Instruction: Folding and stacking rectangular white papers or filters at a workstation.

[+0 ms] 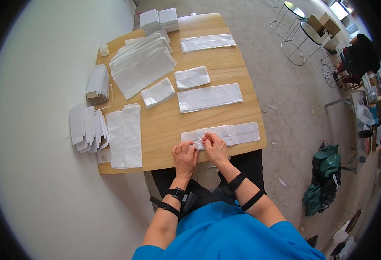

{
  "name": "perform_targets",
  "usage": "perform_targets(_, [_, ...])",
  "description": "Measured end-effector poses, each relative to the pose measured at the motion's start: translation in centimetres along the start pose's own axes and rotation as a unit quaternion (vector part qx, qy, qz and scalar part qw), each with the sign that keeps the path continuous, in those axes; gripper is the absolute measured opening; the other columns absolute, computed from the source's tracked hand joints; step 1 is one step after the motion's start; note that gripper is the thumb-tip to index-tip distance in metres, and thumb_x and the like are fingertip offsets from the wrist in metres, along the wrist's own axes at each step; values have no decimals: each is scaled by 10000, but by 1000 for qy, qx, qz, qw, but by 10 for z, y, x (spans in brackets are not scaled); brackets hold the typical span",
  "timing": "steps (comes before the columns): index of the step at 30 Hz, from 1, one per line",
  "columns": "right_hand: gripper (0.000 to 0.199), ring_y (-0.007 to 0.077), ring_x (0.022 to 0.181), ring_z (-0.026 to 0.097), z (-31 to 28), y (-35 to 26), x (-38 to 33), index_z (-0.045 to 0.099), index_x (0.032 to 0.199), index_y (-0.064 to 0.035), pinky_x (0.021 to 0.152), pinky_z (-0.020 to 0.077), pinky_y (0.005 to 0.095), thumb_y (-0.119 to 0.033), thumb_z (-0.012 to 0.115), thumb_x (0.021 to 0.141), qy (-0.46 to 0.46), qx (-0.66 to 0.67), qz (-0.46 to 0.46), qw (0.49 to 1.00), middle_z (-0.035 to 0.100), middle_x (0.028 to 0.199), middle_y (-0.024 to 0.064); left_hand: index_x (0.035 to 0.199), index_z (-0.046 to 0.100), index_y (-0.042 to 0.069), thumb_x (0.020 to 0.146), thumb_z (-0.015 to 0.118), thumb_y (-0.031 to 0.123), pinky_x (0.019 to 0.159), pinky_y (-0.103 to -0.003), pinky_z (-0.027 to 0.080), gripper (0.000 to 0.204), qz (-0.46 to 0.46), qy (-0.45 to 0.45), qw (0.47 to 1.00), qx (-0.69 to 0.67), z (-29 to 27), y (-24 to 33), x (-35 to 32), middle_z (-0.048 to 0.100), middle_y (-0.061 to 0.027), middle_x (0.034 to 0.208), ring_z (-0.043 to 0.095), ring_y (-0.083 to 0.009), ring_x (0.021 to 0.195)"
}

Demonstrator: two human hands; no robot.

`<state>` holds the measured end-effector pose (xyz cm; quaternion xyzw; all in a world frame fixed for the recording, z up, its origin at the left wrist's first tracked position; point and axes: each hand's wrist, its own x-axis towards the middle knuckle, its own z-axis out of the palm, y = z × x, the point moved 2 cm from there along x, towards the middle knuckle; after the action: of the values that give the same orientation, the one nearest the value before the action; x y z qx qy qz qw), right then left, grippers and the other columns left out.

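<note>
My left hand (185,156) and my right hand (214,146) rest side by side at the near edge of the wooden table (164,125). Both pinch the left end of a long clear plastic bag (238,133) that lies flat along that edge, with a white folded piece inside it. The fingers of both hands are curled on the bag's opening. Black straps wrap both wrists and forearms.
More flat clear bags (209,97) (207,42) and smaller white packets (192,77) (157,92) lie across the table. Stacks of white paper bags (142,65) (124,135) (86,127) sit at the left, partly overhanging. White boxes (159,19) stand at the far end. Wire stools (294,26) stand beyond.
</note>
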<state>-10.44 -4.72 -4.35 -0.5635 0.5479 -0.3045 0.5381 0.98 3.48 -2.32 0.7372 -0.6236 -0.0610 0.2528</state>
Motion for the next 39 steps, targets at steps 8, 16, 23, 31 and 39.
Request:
perform_targets(8, [240, 160, 836, 676, -4, -7, 0, 593, 1109, 53, 763, 551, 280, -10, 503, 895, -15, -13, 24, 1000, 697, 916, 121, 920, 565, 61, 870, 633, 133, 936, -392, 383, 111, -199, 152, 947, -202, -6, 1, 2, 570, -105, 1120, 521, -284, 1076])
perform_targets(16, [219, 142, 792, 664, -6, -10, 1, 616, 1075, 41, 733, 540, 272, -86, 543, 911, -13, -12, 17, 1000, 696, 874, 102, 931, 558, 33, 905, 616, 138, 935, -374, 405, 122, -333, 244, 799, -438, 1, 14, 5, 592, -129, 1114, 538, -268, 1055])
perform_targets(23, [336, 125, 645, 628, -32, -38, 2, 679, 828, 22, 597, 510, 258, -308, 647, 883, -37, 127, 140, 981, 682, 733, 80, 916, 634, 74, 814, 692, 108, 924, -400, 396, 122, -50, 123, 970, -206, -20, 53, 22, 627, -81, 1069, 542, -279, 1064])
perform_targets(31, [254, 133, 545, 572, -65, -26, 7, 637, 751, 27, 541, 459, 328, -212, 664, 833, 74, -75, 32, 994, 621, 606, 97, 1028, 666, 100, 865, 616, 122, 913, -363, 369, 172, -66, 97, 985, -129, -5, 60, 20, 644, 2, 1116, 538, -236, 1034])
perform_targets(39, [237, 154, 544, 574, -66, 1, 14, 632, 762, 20, 548, 463, 331, -203, 653, 839, 109, -145, -10, 983, 617, 608, 101, 1072, 677, 103, 882, 604, 146, 898, -353, 372, 208, -58, 52, 995, -57, 15, 38, 21, 651, 36, 1151, 541, -206, 992])
